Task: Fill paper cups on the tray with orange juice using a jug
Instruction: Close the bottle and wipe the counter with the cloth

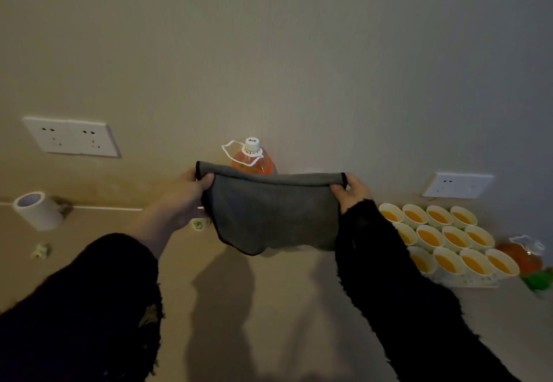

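I hold a grey cloth [273, 214] stretched in the air between both hands. My left hand [188, 193] pinches its upper left corner, and my right hand [348, 191] pinches the upper right corner. Behind the cloth, against the wall, stands an orange juice bottle [254, 161] with a white cap and handle; its lower part is hidden. At the right, several paper cups [449, 238] holding orange juice sit in rows on a white tray [466, 280]. Another orange juice container [522, 254] sits just right of the tray.
A roll of white tape [37, 209] lies at the left by the wall, with a small crumpled scrap [40, 250] in front of it. A small white and green object [199, 224] peeks out under my left hand. Wall sockets [71, 136] sit left and right [457, 185]. A green item [540, 280] lies at the far right.
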`<act>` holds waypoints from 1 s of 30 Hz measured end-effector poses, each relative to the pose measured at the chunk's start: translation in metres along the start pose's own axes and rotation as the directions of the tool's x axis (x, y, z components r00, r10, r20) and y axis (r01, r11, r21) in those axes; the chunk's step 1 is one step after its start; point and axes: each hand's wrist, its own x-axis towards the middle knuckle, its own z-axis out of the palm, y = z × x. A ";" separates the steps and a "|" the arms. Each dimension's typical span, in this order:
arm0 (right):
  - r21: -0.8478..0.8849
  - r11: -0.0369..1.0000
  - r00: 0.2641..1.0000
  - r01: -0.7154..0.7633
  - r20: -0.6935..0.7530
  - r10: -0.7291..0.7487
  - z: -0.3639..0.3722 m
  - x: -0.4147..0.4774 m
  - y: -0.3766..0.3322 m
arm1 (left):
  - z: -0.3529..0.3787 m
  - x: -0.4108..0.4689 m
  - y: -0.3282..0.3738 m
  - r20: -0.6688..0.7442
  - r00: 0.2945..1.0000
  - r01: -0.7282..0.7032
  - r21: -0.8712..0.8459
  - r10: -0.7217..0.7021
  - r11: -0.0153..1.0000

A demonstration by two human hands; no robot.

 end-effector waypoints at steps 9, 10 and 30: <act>-0.182 0.968 0.984 -0.171 -0.086 0.158 0.014 -0.002 0.002 | 0.011 0.012 -0.008 -0.194 0.948 -0.025 0.742 0.251 0.670; -0.158 0.964 0.976 -0.214 -0.070 0.205 0.013 -0.001 0.003 | 0.011 0.011 -0.006 -0.212 0.951 0.004 0.737 0.226 0.676; -0.188 0.982 0.998 0.002 0.058 0.009 -0.004 -0.008 -0.004 | -0.014 -0.004 0.007 0.087 0.942 0.290 0.272 -0.323 0.918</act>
